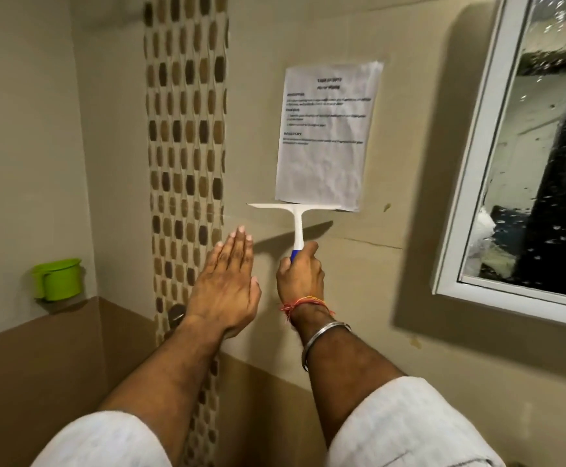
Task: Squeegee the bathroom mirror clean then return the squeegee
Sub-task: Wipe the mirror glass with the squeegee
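My right hand point(300, 276) grips the blue handle of a white squeegee point(296, 214), held upright with its blade level, in front of the beige wall to the left of the mirror. The blade sits just under a taped paper sheet. My left hand point(229, 281) is flat and empty beside it, fingers together and pointing up. The white-framed mirror point(544, 156) fills the right side, its glass speckled with water drops.
A printed paper sheet point(327, 133) is taped on the wall. A brown mosaic tile strip point(185, 146) runs down the wall on the left. A green mug point(59, 279) sits on a ledge at far left. A metal knob point(177, 313) shows below the left hand.
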{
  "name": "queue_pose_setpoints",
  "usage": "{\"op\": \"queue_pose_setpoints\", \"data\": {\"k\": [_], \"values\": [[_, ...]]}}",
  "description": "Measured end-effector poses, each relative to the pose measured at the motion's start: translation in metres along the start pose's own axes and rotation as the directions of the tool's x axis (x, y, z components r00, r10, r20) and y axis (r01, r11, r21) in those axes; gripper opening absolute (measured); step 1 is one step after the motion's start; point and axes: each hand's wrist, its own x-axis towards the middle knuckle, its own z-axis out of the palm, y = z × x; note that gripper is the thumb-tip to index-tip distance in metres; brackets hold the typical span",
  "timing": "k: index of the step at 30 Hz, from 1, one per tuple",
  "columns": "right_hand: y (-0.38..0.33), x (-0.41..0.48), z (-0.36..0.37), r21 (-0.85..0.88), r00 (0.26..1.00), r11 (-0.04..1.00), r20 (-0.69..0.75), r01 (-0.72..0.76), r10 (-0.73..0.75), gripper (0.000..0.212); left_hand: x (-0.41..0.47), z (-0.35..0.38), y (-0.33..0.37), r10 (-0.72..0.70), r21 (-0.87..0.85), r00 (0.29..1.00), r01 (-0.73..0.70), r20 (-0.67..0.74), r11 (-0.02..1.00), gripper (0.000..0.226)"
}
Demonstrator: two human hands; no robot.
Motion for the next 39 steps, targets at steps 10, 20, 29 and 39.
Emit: {"op": "queue_pose_setpoints", "data": {"k": [10, 20, 29, 39], "values": [[-0.028, 0.000, -0.074, -0.080, 0.991, 0.993, -0.092, 0.089, -0.096, 0.046, 0.000, -0.029, 0.032, 0.061, -0.110, 0.995, -0.070, -0.079, 0.992, 0.073], [-0.048, 0.001, -0.185, -0.009, 0.946, 0.979, -0.255, 0.205, -0.201, 0.024, 0.013, -0.074, 0.088, 0.083, -0.153, 0.967, -0.123, -0.242, 0.981, 0.072], [0.003, 0.006, -0.312, -0.081, 0.916, 0.982, -0.355, 0.170, -0.188, 0.031, 0.019, -0.106, 0.204, 0.123, -0.234, 0.944, -0.199, -0.306, 0.952, 0.071], [0.068, 0.015, -0.385, -0.044, 0.872, 0.991, -0.473, 0.122, -0.129, 0.029, 0.059, -0.138, 0.297, 0.192, -0.290, 0.910, -0.308, -0.367, 0.906, 0.070]]}}
